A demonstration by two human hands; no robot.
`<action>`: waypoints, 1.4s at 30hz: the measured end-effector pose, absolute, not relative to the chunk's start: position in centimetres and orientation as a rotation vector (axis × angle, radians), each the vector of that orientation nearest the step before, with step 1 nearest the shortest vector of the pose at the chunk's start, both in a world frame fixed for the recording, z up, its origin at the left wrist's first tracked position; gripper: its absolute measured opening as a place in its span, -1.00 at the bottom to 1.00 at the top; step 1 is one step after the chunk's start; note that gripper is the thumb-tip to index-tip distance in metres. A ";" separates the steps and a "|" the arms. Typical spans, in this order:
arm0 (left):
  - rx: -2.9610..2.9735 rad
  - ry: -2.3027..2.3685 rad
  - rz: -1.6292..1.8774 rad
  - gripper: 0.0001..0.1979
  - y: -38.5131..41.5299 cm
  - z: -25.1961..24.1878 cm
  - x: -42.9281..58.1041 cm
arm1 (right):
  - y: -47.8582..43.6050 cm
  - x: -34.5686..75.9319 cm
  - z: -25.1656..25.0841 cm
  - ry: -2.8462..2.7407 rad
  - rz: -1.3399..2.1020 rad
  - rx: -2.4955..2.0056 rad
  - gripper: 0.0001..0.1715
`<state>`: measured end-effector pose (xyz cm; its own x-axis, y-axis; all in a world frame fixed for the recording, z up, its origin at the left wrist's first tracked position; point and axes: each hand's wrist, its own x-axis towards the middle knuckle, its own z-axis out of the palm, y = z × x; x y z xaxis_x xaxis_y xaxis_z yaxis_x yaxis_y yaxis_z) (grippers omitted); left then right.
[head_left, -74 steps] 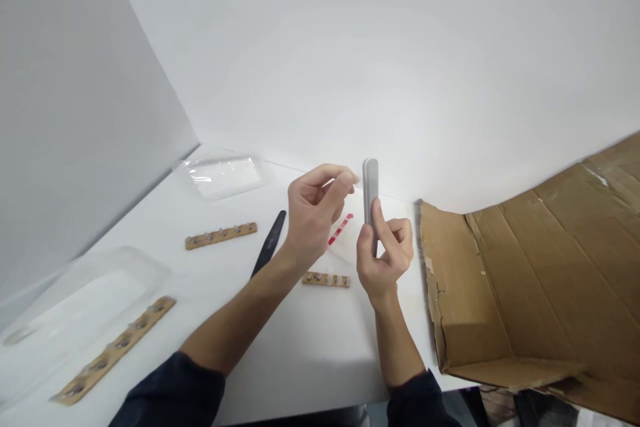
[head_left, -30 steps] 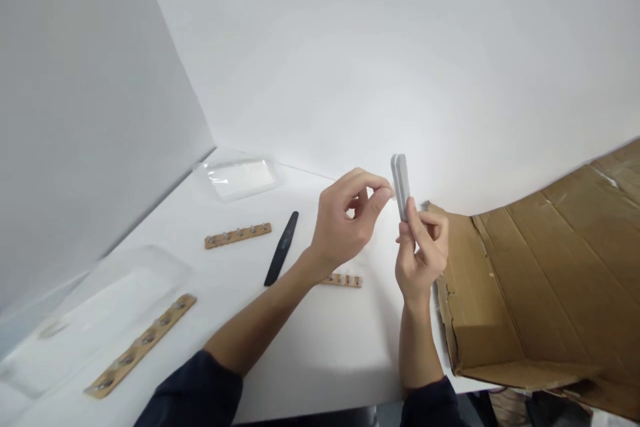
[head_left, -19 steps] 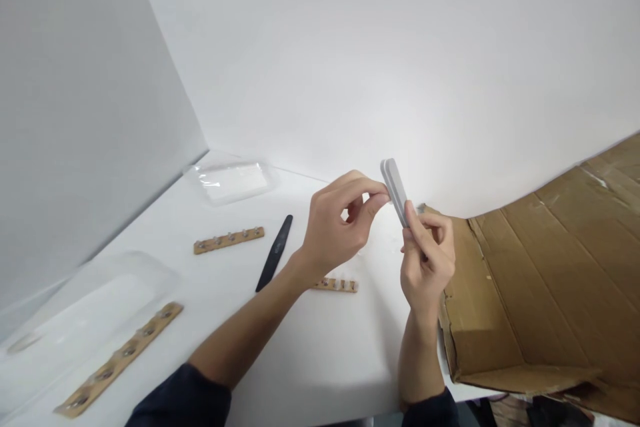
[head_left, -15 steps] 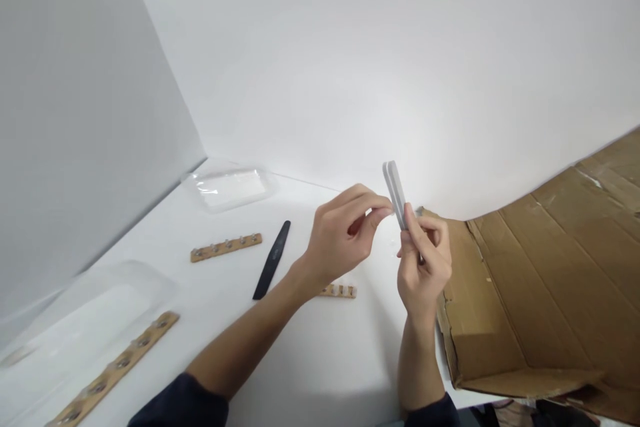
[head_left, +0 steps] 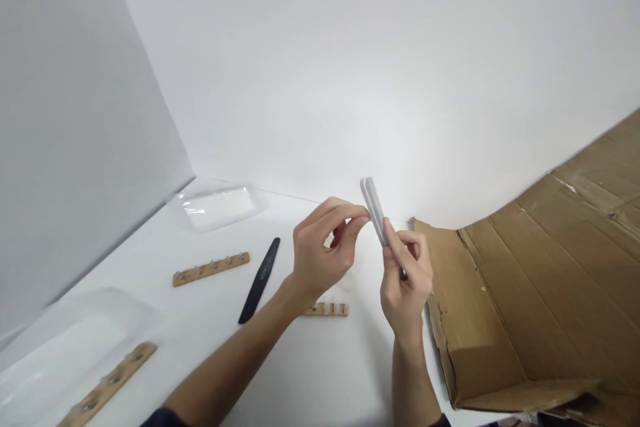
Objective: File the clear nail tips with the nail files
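Observation:
A grey, round-ended block with a white middle layer (head_left: 373,207) stands tilted in my right hand (head_left: 407,280), pinched between thumb and fingers. To its left, my left hand (head_left: 325,247) has thumb and forefinger pressed together at the block's edge; whatever they pinch is too small to make out. On the white table, a black file (head_left: 260,280) lies left of my left forearm. A wooden strip with clear pieces (head_left: 211,268) is further left. Another such strip (head_left: 335,309) is partly hidden behind my left wrist.
A third wooden strip (head_left: 113,380) lies at the lower left beside a clear plastic tray (head_left: 75,333). Another clear tray (head_left: 217,208) rests near the back corner. Cardboard (head_left: 550,280) fills the right side. White walls (head_left: 350,67) stand behind.
The view has shifted a little, so the table things sit lower and further left. Both hands keep their holds, with the block still between them.

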<state>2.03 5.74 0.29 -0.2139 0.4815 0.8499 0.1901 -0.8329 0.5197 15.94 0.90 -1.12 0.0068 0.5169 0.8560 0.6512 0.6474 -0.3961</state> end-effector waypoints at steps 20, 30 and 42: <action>1.345 0.420 1.531 -0.64 7.0 -0.1 1.5 | 1.2 16.1 -1.5 -1.568 0.108 -0.970 -0.43; 1.312 0.454 1.540 -0.59 7.2 0.2 1.2 | 1.1 16.6 -1.8 -1.515 0.440 -0.940 -0.55; 1.420 0.461 1.670 -0.67 7.3 0.2 1.3 | 1.0 17.1 -0.9 -1.441 0.700 -0.932 -0.58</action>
